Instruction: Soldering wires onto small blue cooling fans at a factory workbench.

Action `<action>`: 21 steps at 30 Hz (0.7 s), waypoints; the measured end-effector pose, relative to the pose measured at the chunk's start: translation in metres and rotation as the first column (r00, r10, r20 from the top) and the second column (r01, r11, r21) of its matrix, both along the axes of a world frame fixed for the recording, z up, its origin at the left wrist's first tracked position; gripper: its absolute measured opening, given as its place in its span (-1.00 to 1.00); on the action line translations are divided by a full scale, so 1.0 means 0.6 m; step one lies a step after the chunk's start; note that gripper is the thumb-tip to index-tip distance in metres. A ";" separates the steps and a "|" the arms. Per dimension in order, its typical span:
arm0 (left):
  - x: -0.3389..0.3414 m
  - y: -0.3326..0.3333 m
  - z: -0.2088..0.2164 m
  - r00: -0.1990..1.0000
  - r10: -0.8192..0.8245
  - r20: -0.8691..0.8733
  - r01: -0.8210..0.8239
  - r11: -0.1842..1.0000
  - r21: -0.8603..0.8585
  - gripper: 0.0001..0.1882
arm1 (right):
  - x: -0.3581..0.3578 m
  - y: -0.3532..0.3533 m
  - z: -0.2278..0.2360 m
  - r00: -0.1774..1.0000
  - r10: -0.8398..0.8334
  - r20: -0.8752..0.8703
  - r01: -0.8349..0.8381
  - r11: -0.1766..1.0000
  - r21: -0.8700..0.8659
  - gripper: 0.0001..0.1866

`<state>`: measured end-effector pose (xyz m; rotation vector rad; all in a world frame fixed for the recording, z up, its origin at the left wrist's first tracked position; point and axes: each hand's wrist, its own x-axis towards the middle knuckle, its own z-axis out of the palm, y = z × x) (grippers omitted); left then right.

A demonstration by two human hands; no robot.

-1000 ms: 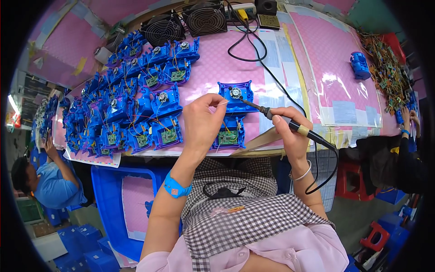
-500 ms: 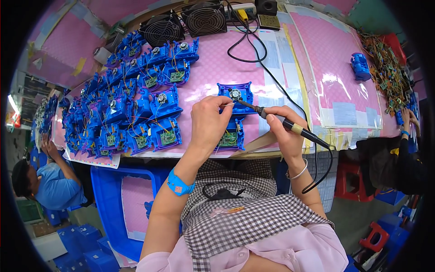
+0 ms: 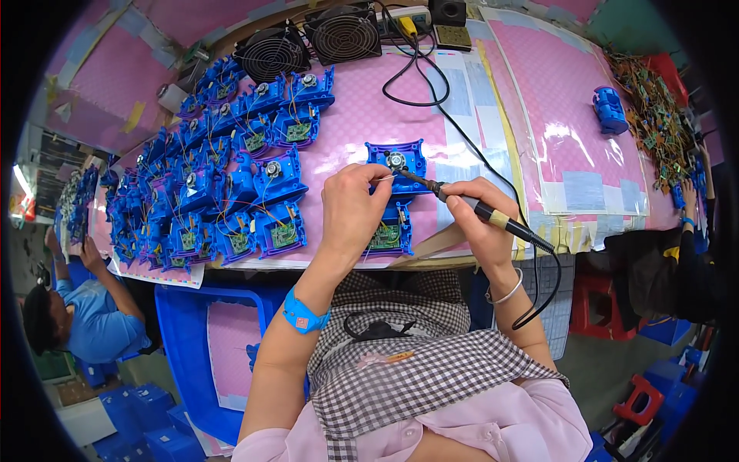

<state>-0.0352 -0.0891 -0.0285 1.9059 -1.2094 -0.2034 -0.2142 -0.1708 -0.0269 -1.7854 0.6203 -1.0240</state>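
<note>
In front of me on the pink-covered table lies a blue plastic housing [image 3: 414, 156] with a round speaker [image 3: 396, 161] in its upper half and a green circuit board [image 3: 387, 235] in its lower half. My left hand [image 3: 354, 206] is closed in a pinch on a thin pale wire [image 3: 387, 178] at the housing's left side. A soldering iron [image 3: 483, 209] is in my right hand [image 3: 479, 215], fingers wrapped round its handle. Its tip points left, at or just beside the lower edge of the speaker; actual contact is too small to make out.
Rows of similar blue housings [image 3: 231, 181] fill the left of the table. Two black fans [image 3: 344, 35] stand at the back, beside a black cord [image 3: 449, 96]. A blue part [image 3: 610, 111] and piled wired boards [image 3: 654, 131] lie right. Two people work at the sides.
The whole view has shifted slightly. My hands, the wire and the soldering iron keep nearly the same place at the speaker. The person at the left has moved their arms.
</note>
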 end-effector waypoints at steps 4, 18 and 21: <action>0.000 0.002 -0.002 1.000 -0.002 0.011 0.002 1.000 -0.001 -0.86 | -0.008 -0.001 0.008 0.997 -0.052 0.059 0.050 0.998 0.024 -0.85; 0.004 -0.001 -0.005 0.999 -0.024 0.030 0.024 1.000 -0.008 -0.87 | -0.030 -0.003 -0.008 0.978 -0.163 0.127 0.139 0.974 0.179 -0.83; 0.002 -0.001 0.000 0.989 -0.010 0.149 0.027 0.994 -0.108 -0.88 | -0.036 -0.014 -0.009 0.922 -0.284 0.264 0.193 0.926 0.325 -0.81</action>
